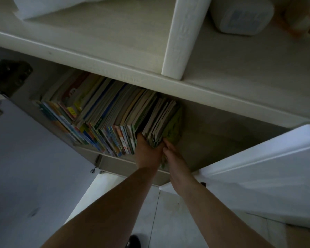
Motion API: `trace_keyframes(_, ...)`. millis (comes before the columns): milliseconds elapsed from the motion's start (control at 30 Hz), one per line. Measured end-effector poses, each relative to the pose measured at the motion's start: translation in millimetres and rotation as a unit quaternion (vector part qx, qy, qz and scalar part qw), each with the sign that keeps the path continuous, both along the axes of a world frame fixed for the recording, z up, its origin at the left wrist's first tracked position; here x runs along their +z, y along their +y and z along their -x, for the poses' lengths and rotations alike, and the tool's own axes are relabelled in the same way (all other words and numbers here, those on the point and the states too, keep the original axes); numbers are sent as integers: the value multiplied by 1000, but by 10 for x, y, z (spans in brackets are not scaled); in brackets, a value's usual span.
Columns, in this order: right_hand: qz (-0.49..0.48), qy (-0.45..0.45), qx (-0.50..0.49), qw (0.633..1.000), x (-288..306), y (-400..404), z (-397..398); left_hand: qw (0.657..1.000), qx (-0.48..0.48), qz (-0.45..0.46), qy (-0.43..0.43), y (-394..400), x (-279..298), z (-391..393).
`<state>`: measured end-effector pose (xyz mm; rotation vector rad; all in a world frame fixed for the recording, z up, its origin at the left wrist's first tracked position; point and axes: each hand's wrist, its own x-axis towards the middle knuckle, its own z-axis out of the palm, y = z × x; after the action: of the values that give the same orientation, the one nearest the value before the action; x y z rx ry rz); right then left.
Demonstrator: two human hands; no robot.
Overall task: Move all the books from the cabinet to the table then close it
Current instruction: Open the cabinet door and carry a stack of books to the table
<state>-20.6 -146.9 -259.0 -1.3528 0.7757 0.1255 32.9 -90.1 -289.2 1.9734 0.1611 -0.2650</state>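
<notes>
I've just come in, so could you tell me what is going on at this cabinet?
A person is reaching into the open cabinet with both hands. The left hand and right hand grip a bunch of books at the right end of the row, a gap already parting it from the rest. Both doors stand open, and most books are still on the shelf.

The books [106,119] are bound in glossy paper covers, the cabinet [115,68] is finished in matt pale wood grain, and its doors [267,176] in smooth white.
</notes>
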Motion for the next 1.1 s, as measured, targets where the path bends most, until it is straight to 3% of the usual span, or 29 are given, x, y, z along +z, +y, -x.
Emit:
trace_keyframes(267, 62, 20, 63, 996, 458, 290, 346, 998, -20, 37, 47, 508, 371, 182)
trace_keyframes(533, 82, 37, 50, 995, 731, 498, 835, 976, -24, 153, 152, 1329, 840, 366)
trace_keyframes(633, 157, 31, 33, 986, 900, 491, 985, 965, -47, 184, 180, 1593, 941, 435)
trace_keyframes(733, 211, 90, 30, 973, 947, 500, 1104, 954, -75, 198, 213, 1803, 1028, 492)
trace_keyframes(800, 178, 103, 34, 978, 986, 566, 1204, 945, -98, 213, 228, 1926, 1089, 516)
trace_keyframes(967, -25, 39, -39, 998, 1212, 966, 1638, 901, -208, 250, 288, 2235, 1320, 581)
trace_keyframes(1100, -88, 22, -116, 989, 1303, 1400, 2019, 873, -265, 253, 321, 2373, 1471, 727)
